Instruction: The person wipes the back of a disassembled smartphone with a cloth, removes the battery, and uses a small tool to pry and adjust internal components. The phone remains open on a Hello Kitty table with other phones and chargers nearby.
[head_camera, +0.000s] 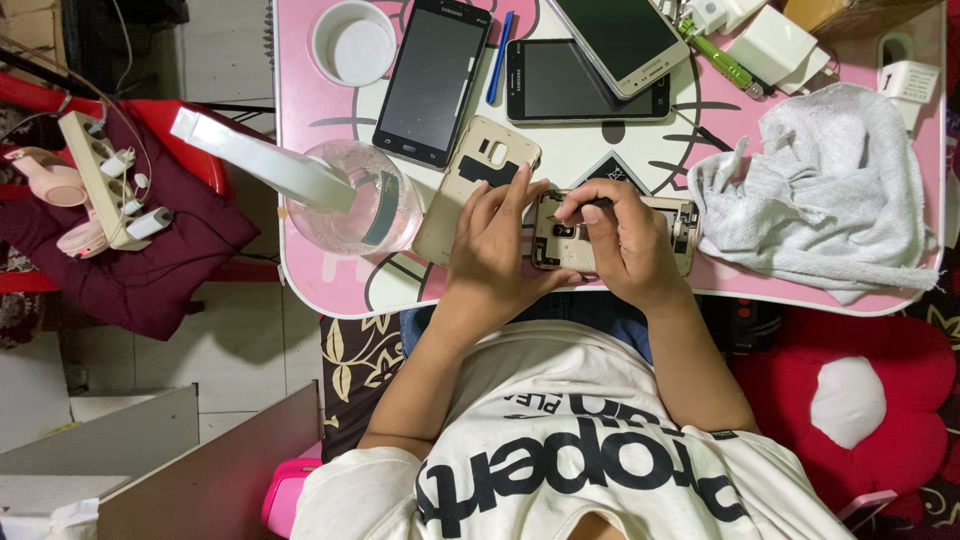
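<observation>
Pink table (320, 270): three phones (432, 80); both hands (495, 250) pinch one opened phone (680, 225).

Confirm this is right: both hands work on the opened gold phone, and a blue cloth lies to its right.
Not quite. In the head view the cloth is grey, not blue. The left hand and right hand do work on the opened gold phone.

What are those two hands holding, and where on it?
An opened gold phone lying on the pink table. The left hand steadies its left end; the right hand pinches a small dark tool against its upper edge.
</observation>
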